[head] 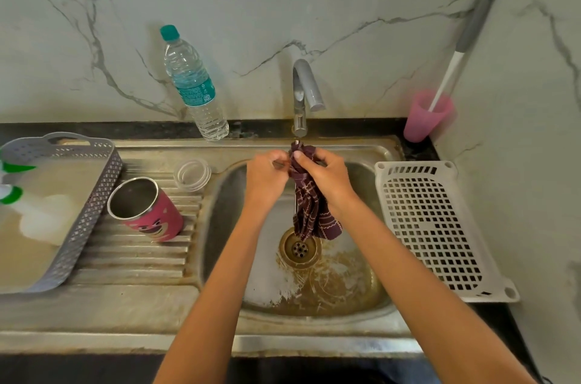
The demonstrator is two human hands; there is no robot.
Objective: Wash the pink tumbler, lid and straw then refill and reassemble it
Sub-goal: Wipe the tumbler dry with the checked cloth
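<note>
The pink tumbler (147, 211) with a bear face stands open on the ribbed drainboard, left of the sink basin (352, 295). Its clear lid (192, 174) lies just behind it on the drainboard. Over the basin, under the tap (301, 101), my left hand (267, 176) and my right hand (327, 173) both grip a dark maroon cloth (309, 204) that hangs down toward the drain. A thin piece, perhaps the straw, pokes out of the cloth's top; I cannot tell for sure.
A water bottle (193, 85) stands behind the drainboard. A grey basket (94, 204) with dish bottles sits at the left. A white perforated tray (437, 226) lies right of the basin. A pink cup (424, 119) holding a brush stands in the back right corner.
</note>
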